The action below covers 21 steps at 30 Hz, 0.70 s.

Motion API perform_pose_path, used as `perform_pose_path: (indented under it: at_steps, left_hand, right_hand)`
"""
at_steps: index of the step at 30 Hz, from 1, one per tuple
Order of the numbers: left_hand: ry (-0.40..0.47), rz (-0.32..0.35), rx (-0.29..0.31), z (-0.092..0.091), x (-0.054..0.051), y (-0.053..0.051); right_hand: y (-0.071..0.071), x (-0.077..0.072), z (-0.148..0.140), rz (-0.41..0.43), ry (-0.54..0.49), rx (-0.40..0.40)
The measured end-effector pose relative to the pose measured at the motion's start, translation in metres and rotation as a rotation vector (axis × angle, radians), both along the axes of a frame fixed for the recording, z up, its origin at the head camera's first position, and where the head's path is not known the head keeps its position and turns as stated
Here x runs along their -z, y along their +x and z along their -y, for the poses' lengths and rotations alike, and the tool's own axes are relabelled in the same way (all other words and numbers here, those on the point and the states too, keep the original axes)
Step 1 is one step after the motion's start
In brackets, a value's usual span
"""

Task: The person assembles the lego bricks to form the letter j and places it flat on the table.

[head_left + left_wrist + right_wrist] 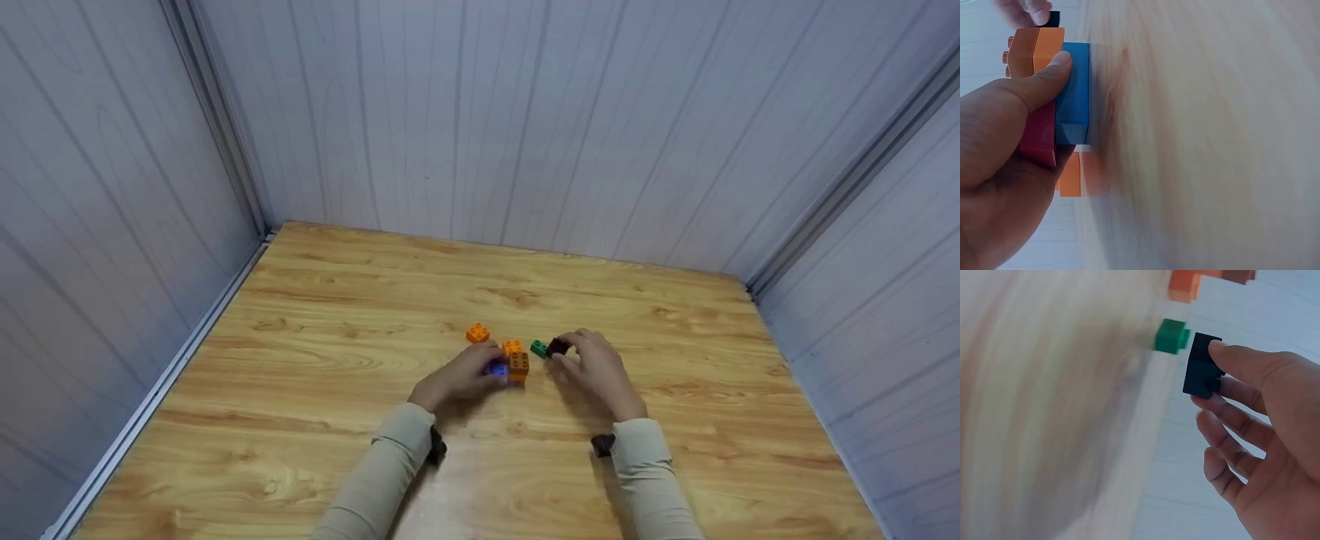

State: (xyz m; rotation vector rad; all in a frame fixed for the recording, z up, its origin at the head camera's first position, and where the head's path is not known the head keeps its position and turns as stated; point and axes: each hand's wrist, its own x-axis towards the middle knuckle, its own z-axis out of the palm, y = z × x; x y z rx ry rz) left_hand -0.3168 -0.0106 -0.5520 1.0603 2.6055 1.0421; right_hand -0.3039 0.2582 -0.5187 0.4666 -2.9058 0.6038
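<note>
My left hand [469, 373] grips a small stack of toy building bricks near the middle of the table. In the left wrist view the stack has a blue brick [1074, 101] at the bottom, with a red brick [1040, 132] and an orange brick [1049, 48] on it and a brown brick [1023, 52] on top. The thumb lies along the stack's side. My right hand [600, 367] pinches a black brick [1203, 367] between thumb and fingers, held off the table. Close by the black brick stands a green brick [1171, 336] on the tabletop.
A loose orange brick [478, 333] lies behind the left hand. The wood-grain table [315, 337] meets pale panelled walls [480, 120] at the back and both sides. Black cameras sit at both wrists.
</note>
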Motion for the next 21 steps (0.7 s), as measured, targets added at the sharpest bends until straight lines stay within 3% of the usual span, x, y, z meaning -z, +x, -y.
perform_pose_path:
  at_steps: [8,14,21]
  left_hand:
    - [0.004,0.000,-0.007,0.001,0.000,0.004]
    - [0.004,-0.019,-0.009,0.001,-0.001,0.005]
    - [0.015,-0.023,-0.002,0.000,-0.002,0.001]
  right_hand:
    - [0.004,-0.011,0.013,0.001,0.020,-0.062]
    - [0.004,-0.018,0.021,-0.010,-0.030,-0.157]
    - [0.006,-0.024,0.028,0.041,-0.089,-0.255]
